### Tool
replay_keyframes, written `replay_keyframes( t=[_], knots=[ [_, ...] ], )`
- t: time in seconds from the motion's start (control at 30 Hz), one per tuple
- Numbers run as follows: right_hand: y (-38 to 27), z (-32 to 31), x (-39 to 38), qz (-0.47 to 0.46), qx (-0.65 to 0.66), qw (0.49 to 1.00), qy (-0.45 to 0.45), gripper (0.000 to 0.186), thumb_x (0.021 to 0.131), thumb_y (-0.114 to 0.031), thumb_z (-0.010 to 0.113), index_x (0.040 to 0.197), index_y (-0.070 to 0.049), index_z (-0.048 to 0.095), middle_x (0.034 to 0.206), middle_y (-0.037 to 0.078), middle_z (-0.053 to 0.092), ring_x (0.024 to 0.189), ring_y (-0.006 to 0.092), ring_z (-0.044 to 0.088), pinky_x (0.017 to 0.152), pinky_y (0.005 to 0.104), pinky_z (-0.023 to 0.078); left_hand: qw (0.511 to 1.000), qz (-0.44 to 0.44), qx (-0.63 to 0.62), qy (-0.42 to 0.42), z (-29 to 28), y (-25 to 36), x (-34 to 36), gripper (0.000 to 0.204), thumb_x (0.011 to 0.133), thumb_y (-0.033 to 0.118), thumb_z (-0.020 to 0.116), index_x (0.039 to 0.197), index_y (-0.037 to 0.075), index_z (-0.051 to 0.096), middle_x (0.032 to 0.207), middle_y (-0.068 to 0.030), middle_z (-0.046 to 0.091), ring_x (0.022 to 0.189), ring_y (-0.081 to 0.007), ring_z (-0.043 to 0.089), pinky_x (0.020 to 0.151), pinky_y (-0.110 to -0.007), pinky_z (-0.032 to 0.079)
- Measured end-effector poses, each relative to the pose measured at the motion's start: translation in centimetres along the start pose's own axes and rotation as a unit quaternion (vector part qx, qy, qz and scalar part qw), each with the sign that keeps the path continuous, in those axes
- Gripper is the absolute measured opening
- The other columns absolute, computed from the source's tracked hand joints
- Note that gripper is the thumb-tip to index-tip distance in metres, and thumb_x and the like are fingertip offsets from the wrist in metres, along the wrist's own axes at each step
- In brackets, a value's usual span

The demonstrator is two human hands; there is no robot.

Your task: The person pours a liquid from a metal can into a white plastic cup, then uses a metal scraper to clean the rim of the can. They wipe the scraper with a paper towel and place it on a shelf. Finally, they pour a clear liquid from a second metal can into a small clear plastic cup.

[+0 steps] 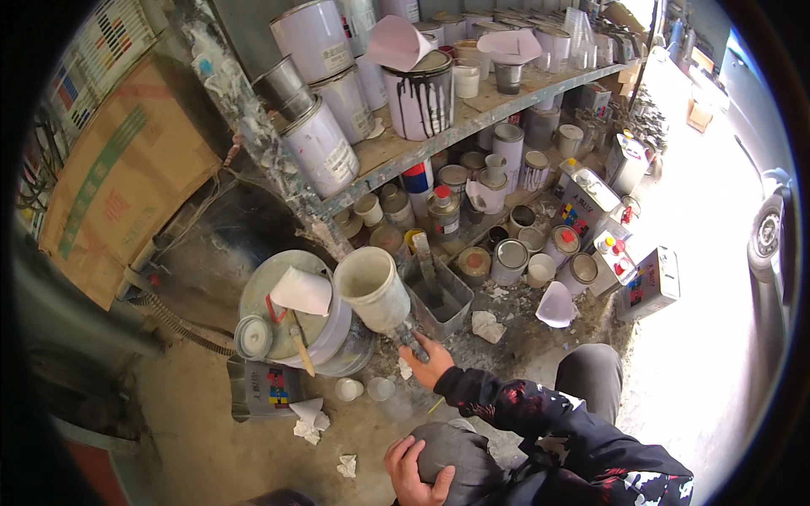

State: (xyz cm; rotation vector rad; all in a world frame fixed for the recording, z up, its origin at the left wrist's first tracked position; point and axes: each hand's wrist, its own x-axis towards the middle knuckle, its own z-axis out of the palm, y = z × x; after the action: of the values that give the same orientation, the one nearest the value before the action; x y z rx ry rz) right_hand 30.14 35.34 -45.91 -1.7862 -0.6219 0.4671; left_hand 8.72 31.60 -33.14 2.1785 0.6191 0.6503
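My right hand (432, 361) reaches forward from the lower right, its fingers closed round the dark, paint-caked handle of a deep whitish cup (381, 308). The cup is tilted with its mouth up, and its inside wall looks grey and stained. It is between a large round bucket (329, 337) and a grey rectangular plastic tub (456, 308) with a wide brush (429, 270) standing in it. My left hand (413, 474) lies over my bent knee (460, 455), fingers apart and holding nothing.
On the bucket lid are a paper cone (302, 291), a wooden-handled brush (300, 344) and a small round tin (253, 336). Many cans fill the shelf (472, 114) and the floor beneath it. Two small cups (380, 389), crumpled paper (347, 465) and rectangular tins (651, 285) stand or lie around.
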Motion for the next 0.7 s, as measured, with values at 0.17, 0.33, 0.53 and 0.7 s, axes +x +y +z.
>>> replay_keyframes(
  t=[0.17, 0.33, 0.53, 0.7],
  knots=[
    [2.8, 1.7, 2.7, -0.047, -0.146, 0.987, 0.044, 0.068, 0.084, -0.048, 0.065, 0.128, 0.003, 0.053, 0.114, 0.028, 0.059, 0.108, 0.0438, 0.054, 0.095, 0.0450, 0.042, 0.999, 0.026, 0.011, 0.029, -0.3, -0.6, 0.3, 0.050, 0.085, 0.040, 0.067, 0.114, 0.001, 0.057, 0.117, -0.0157, 0.055, 0.106, -0.0325, 0.052, 0.094, -0.044, 0.042],
    [4.7, 0.5, 3.3, -0.119, -0.147, 0.982, -0.019, 0.070, 0.081, -0.042, 0.070, 0.129, 0.005, 0.050, 0.113, 0.029, 0.059, 0.106, 0.0417, 0.055, 0.093, 0.0448, 0.043, 1.000, 0.001, -0.008, -0.004, -0.6, -1.3, 0.2, 0.058, 0.074, 0.032, 0.076, 0.118, 0.000, 0.057, 0.125, -0.0179, 0.052, 0.114, -0.0384, 0.048, 0.099, -0.046, 0.038],
    [7.2, -7.3, 0.1, -0.050, -0.155, 0.970, -0.183, 0.064, 0.080, -0.030, 0.073, 0.130, 0.003, 0.049, 0.121, 0.024, 0.058, 0.108, 0.0357, 0.060, 0.091, 0.0400, 0.048, 0.968, -0.181, -0.164, 0.048, -0.1, -10.4, -2.7, 0.044, 0.080, 0.025, 0.073, 0.114, 0.001, 0.059, 0.114, -0.0174, 0.062, 0.104, -0.0273, 0.060, 0.091, -0.035, 0.046],
    [8.5, -14.5, -0.7, 0.085, -0.170, 0.959, -0.212, 0.034, 0.083, -0.019, 0.069, 0.108, 0.004, 0.063, 0.094, 0.016, 0.069, 0.084, 0.0195, 0.067, 0.075, 0.0314, 0.052, 0.872, -0.410, 0.155, 0.217, -1.5, -34.1, -3.8, 0.039, 0.078, 0.013, 0.066, 0.113, 0.001, 0.057, 0.104, -0.0209, 0.062, 0.093, -0.0346, 0.061, 0.081, -0.042, 0.049]
  ],
)
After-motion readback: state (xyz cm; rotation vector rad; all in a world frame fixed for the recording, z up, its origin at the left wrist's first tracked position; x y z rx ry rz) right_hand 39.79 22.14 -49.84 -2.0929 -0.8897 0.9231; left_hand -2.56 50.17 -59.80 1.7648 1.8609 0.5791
